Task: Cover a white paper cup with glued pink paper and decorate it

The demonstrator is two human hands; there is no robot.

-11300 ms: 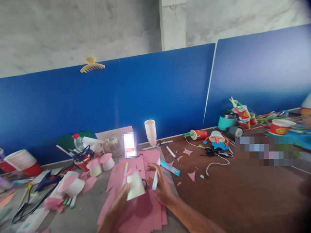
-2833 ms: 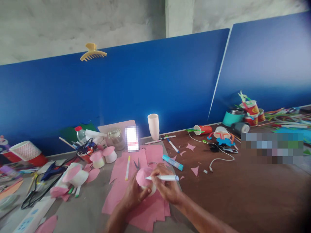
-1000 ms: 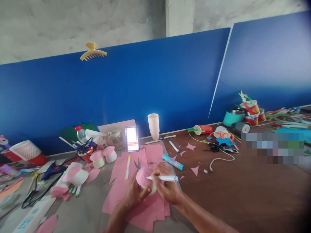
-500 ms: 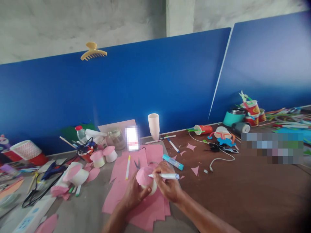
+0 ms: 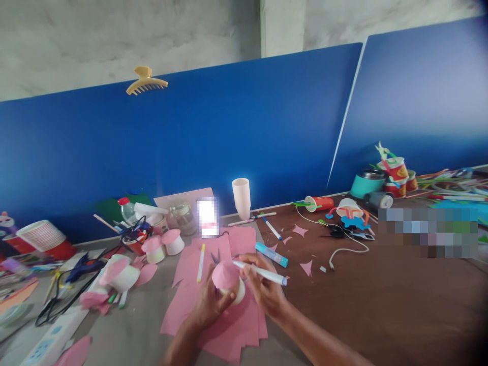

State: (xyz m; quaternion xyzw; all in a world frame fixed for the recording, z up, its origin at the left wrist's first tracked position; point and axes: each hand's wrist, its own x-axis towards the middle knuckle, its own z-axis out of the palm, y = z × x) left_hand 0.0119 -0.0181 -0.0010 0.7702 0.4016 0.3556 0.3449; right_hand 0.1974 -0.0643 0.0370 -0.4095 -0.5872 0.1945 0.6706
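My left hand (image 5: 211, 300) is wrapped around a white paper cup (image 5: 239, 292) with a round pink paper piece (image 5: 224, 274) on it. Between the fingers of my right hand (image 5: 263, 287) is a white marker (image 5: 265, 273), its tip at the upper right edge of the pink piece. Whether the tip touches the paper, I cannot tell. Beneath both hands lie pink paper sheets (image 5: 229, 335). Just beyond the cup, scissors (image 5: 215, 255) rest on the sheets, partly hidden. A yellow-capped marker (image 5: 201, 263) lies to their left, and a light blue marker or tube (image 5: 271, 254) to the right.
White cups with pink paper (image 5: 173, 241), a glue gun (image 5: 82, 267) and a power strip (image 5: 51, 338) crowd the left. Stacked paper cups (image 5: 241, 198) stand by the blue partition. Pink scraps (image 5: 306, 268) and a white cable (image 5: 348, 249) lie on the brown table.
The marker in my right hand has swung up and its tail has dropped, with the tip now at the pink piece's upper right edge. My left hand and the cup have shifted slightly left.
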